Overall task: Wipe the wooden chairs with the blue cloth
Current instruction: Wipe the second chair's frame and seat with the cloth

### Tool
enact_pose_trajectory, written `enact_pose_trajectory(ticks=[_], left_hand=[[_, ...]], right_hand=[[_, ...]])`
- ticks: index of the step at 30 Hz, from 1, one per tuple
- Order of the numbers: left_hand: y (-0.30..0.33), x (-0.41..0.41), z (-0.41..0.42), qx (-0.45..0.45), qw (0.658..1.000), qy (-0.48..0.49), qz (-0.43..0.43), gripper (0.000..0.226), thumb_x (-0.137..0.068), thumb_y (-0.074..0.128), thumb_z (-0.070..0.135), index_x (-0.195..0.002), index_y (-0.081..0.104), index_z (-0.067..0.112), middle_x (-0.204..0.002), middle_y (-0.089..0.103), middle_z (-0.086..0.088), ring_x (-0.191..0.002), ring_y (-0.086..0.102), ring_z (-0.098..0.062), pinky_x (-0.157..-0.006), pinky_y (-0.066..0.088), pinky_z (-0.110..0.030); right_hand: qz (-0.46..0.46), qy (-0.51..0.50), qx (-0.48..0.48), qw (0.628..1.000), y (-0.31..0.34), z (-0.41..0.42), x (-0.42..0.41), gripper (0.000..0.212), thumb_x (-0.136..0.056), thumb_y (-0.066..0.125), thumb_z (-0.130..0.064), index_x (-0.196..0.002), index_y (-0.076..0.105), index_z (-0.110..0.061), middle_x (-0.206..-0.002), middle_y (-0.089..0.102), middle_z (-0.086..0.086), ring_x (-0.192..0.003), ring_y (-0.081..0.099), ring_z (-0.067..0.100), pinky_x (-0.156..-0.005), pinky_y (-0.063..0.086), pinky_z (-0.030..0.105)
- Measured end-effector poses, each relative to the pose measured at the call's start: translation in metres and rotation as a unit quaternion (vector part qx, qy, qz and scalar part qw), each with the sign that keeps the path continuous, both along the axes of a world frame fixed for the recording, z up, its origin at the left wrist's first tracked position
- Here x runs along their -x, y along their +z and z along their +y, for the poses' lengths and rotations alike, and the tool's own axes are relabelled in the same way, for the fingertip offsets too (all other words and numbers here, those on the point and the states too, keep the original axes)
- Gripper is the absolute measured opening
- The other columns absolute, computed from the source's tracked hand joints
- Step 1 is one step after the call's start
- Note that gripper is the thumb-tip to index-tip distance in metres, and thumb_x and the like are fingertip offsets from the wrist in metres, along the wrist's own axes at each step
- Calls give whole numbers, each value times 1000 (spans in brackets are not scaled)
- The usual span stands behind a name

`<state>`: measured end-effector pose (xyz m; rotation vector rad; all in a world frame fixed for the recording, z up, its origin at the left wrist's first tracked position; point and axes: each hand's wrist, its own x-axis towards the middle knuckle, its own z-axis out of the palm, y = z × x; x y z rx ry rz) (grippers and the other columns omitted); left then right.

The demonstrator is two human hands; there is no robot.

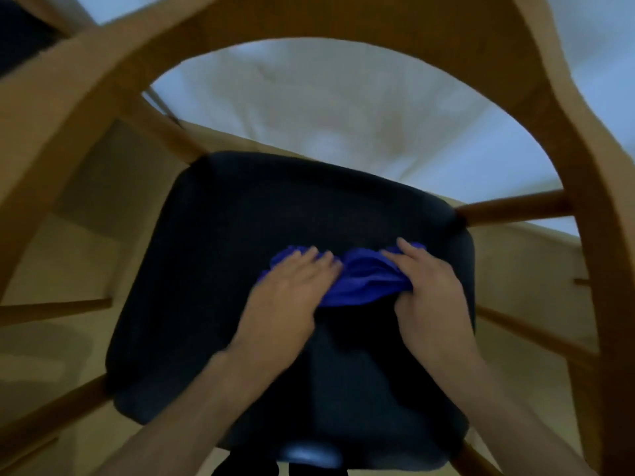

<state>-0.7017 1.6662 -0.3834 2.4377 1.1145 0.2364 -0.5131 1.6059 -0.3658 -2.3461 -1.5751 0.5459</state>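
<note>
Blue cloth (364,280) bunched on dark seat (213,269): left hand (292,283) flat, fingers together; right hand (429,286) pinches it. Risk: bunching leaves unwiped streaks.

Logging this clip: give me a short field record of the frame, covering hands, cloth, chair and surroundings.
view: head camera, looking down through the chair's curved back
left hand: flat, fingers straight, pressing on the blue cloth
right hand: fingers extended on the cloth, thumb pinching its bunched edge
blue cloth: crumpled, on the dark seat cushion, between both hands
wooden chair frame: light wood, arched rail and side rungs
floor: tan
image quality: some motion blur
</note>
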Motion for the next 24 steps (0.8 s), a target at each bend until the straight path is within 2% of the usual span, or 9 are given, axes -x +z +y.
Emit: enact_pose_trajectory(ticks=[2, 4, 7, 9, 12, 16, 19, 21, 24], left_hand=[[7, 24, 43, -20, 996, 81, 30, 60, -72, 54, -13, -129, 60, 5, -130, 61, -14, -122, 57, -32, -110, 34, -38], [20, 45, 91, -27, 982, 161, 90, 61, -78, 59, -12, -135, 51, 7, -137, 53, -15, -129, 48, -34, -107, 38, -44], [21, 73, 128, 0, 964, 208, 168, 49, -91, 47, -3, -139, 44, 9, -135, 50, -19, -121, 49, -37, -94, 43, -49], [13, 81, 120, 3, 962, 208, 177, 50, -89, 47, -3, -138, 46, 7, -134, 52, -18, -122, 48, -36, -98, 40, -46], [3, 77, 85, -7, 958, 241, 158, 47, -85, 47, -6, -130, 56, 6, -132, 55, -15, -128, 45, -33, -106, 35, -41], [8, 78, 26, 3, 964, 227, 137, 55, -85, 35, -2, -136, 53, 5, -144, 49, -14, -139, 37, -30, -118, 21, -39], [16, 83, -26, 56, 965, 189, 174, 57, -88, 28, 8, -142, 46, 10, -149, 44, -8, -143, 31, -25, -120, 20, -39], [16, 87, -57, 79, 963, 160, 200, 50, -95, 36, 11, -145, 41, 12, -152, 38, -6, -145, 26, -23, -121, 17, -39], [22, 97, -93, 113, 958, 133, 227, 46, -78, 73, 10, -123, 66, 10, -130, 62, -8, -128, 53, -26, -110, 36, -40]], right_hand=[[21, 40, -85, 995, 0, 53, 26, 59, -62, 53, 15, -116, 69, -5, -125, 64, 20, -114, 54, 32, -106, 27, 26], [34, 78, -123, 989, -8, 116, 52, 59, -65, 48, 12, -118, 68, -5, -128, 61, 22, -119, 53, 34, -109, 31, 34], [38, 150, -49, 987, -25, 183, 89, 63, -80, 47, 12, -136, 57, -16, -148, 45, 13, -135, 40, 36, -115, 29, 39], [40, 156, -20, 987, -37, 190, 104, 62, -83, 46, 9, -138, 55, -19, -149, 45, 9, -137, 38, 32, -112, 29, 35], [50, 106, -18, 993, -40, 148, 111, 63, -82, 50, 9, -138, 56, -21, -151, 44, 1, -144, 31, 27, -113, 26, 32], [18, 169, -48, 984, -30, 61, 106, 72, -60, 64, 21, -123, 68, -13, -132, 62, 9, -126, 53, 39, -100, 46, 43], [-28, 188, -8, 982, -26, 4, 106, 78, -48, 76, 20, -119, 71, -14, -125, 67, 6, -120, 60, 36, -98, 41, 36], [-35, 177, 22, 983, -20, -29, 114, 78, -48, 79, 17, -118, 71, -16, -124, 67, 3, -121, 59, 33, -98, 39, 32], [-26, 164, 46, 985, -15, -71, 129, 74, -50, 76, 19, -116, 72, -15, -123, 68, 4, -120, 59, 36, -94, 41, 32]])
